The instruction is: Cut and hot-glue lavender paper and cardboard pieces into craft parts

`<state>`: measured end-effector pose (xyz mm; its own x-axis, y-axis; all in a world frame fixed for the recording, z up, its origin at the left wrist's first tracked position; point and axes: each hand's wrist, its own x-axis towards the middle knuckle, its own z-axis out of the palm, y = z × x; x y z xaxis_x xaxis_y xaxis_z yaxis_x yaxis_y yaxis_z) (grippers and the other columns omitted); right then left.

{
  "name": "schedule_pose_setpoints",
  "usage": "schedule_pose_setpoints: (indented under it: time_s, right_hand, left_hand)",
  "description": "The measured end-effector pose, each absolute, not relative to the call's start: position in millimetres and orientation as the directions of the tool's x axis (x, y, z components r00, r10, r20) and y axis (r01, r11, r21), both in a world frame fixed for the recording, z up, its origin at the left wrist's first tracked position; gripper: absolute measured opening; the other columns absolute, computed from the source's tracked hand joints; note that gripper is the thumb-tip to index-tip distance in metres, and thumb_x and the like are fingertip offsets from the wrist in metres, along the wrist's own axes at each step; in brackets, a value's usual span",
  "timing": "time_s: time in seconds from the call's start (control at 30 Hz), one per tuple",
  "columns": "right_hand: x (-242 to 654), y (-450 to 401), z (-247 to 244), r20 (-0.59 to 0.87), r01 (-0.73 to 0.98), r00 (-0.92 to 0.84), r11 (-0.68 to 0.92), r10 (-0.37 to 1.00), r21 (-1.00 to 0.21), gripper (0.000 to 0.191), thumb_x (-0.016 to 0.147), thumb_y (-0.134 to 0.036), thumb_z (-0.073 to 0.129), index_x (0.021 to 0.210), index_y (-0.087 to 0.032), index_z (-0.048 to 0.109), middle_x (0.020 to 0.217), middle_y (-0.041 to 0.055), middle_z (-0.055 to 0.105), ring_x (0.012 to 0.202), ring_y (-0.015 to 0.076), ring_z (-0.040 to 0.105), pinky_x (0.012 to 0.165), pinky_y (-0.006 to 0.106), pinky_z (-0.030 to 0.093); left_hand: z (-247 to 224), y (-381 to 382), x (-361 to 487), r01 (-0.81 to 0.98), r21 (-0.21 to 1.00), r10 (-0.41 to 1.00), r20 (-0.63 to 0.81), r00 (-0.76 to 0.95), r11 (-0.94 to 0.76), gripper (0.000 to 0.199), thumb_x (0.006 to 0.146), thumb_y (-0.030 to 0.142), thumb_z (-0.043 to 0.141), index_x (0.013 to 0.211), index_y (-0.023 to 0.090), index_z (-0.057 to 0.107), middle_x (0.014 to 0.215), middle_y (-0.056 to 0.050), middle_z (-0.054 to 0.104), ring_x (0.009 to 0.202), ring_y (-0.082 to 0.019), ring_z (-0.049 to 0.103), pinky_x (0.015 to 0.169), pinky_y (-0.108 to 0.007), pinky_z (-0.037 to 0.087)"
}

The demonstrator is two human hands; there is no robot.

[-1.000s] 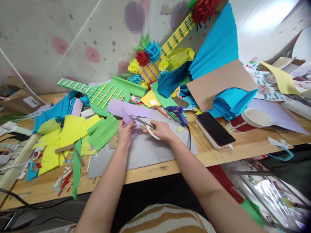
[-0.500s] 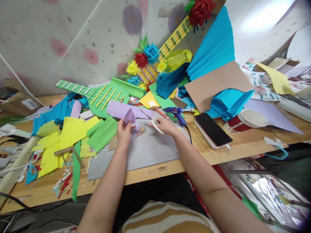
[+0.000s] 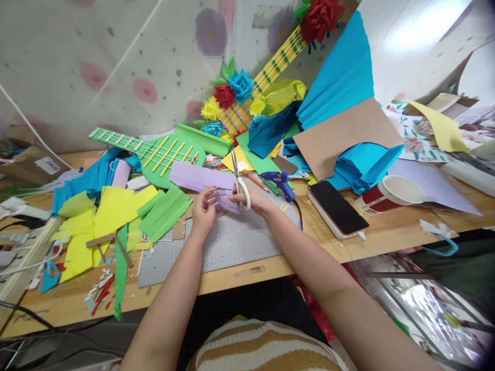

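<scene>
A small purple paper piece point(image 3: 229, 202) is stretched between my two hands above the cutting mat point(image 3: 240, 239). My left hand point(image 3: 203, 210) has its fingers closed at the left edge of this piece. White-handled scissors point(image 3: 243, 193) are in my right hand point(image 3: 256, 201), their blades pointing up and away from me. The thumb and fingertips of that same hand touch the right side of the purple piece. Just behind my hands lies a flat purple paper strip point(image 3: 199, 175). The exact grip of my left fingertips is partly hidden.
A blue glue gun point(image 3: 279, 180), an orange pencil point(image 3: 257, 181), a phone point(image 3: 338, 206) and a paper cup point(image 3: 386, 193) lie to the right. Green and yellow paper point(image 3: 119, 208) covers the left. A green paper guitar point(image 3: 166, 154) and a flowered yellow guitar point(image 3: 235, 116) are behind.
My right hand has moved left to the purple piece, and the scissors have turned from pointing left to pointing upward. The raised purple petal shape in my left hand is now lowered between both hands.
</scene>
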<state>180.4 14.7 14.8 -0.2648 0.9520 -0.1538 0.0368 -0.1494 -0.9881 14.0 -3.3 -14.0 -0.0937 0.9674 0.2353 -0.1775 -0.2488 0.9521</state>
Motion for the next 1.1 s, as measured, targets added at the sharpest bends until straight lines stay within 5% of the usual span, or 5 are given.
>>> schedule_pose_setpoints:
  time_s: [0.1, 0.27, 0.67, 0.87, 1.1]
  right_hand:
    - [181, 17, 17, -0.162, 0.099, -0.278, -0.139, 0.947, -0.985, 0.030, 0.053, -0.028, 0.069, 0.070, -0.018, 0.047, 0.055, -0.0064, 0.049, 0.049, 0.0075, 0.045, 0.047, 0.020, 0.033]
    - [181, 17, 14, -0.194, 0.129, -0.228, -0.168, 0.954, -0.977, 0.034, 0.050, -0.030, 0.071, 0.070, -0.018, 0.046, 0.056, -0.0070, 0.048, 0.050, 0.0067, 0.044, 0.047, 0.019, 0.033]
    - [233, 9, 27, -0.260, 0.595, -0.455, 0.073, 0.852, -0.801, 0.037, 0.067, -0.050, 0.063, 0.078, -0.017, 0.053, 0.072, -0.0007, 0.056, 0.064, 0.0110, 0.050, 0.056, 0.022, 0.037]
    - [203, 5, 21, -0.242, 0.284, -0.411, -0.128, 0.879, -0.950, 0.035, 0.057, -0.030, 0.073, 0.080, -0.018, 0.050, 0.080, -0.0001, 0.061, 0.071, 0.0119, 0.056, 0.062, 0.022, 0.043]
    - [170, 11, 20, -0.275, 0.115, -0.189, -0.257, 0.943, -0.960, 0.037, 0.051, -0.012, 0.071, 0.077, -0.018, 0.045, 0.062, -0.0061, 0.055, 0.055, 0.0074, 0.049, 0.052, 0.020, 0.038]
  left_hand:
    - [-15, 1, 15, -0.363, 0.930, 0.997, 0.030, -0.068, -0.053, 0.030, 0.060, 0.015, 0.068, 0.088, 0.020, 0.061, 0.101, -0.006, 0.065, 0.075, -0.012, 0.062, 0.066, -0.024, 0.049]
    - [-13, 2, 20, -0.312, 0.940, 0.991, -0.135, 0.025, 0.136, 0.038, 0.050, 0.029, 0.080, 0.079, 0.015, 0.061, 0.065, 0.000, 0.063, 0.051, -0.009, 0.055, 0.049, -0.021, 0.045]
    - [-17, 6, 10, -0.411, 0.911, 0.992, -0.026, -0.120, -0.026, 0.035, 0.053, 0.028, 0.078, 0.083, 0.019, 0.062, 0.071, 0.002, 0.062, 0.058, -0.008, 0.055, 0.051, -0.017, 0.043]
    - [-13, 2, 17, -0.377, 0.923, 0.987, 0.016, -0.159, -0.076, 0.040, 0.050, 0.027, 0.081, 0.084, 0.018, 0.062, 0.068, 0.002, 0.064, 0.057, -0.007, 0.056, 0.054, -0.017, 0.045]
    - [-15, -1, 18, -0.478, 0.868, 0.988, -0.155, -0.002, 0.135, 0.042, 0.048, 0.030, 0.082, 0.082, 0.016, 0.060, 0.076, -0.001, 0.067, 0.062, -0.011, 0.062, 0.057, -0.023, 0.051]
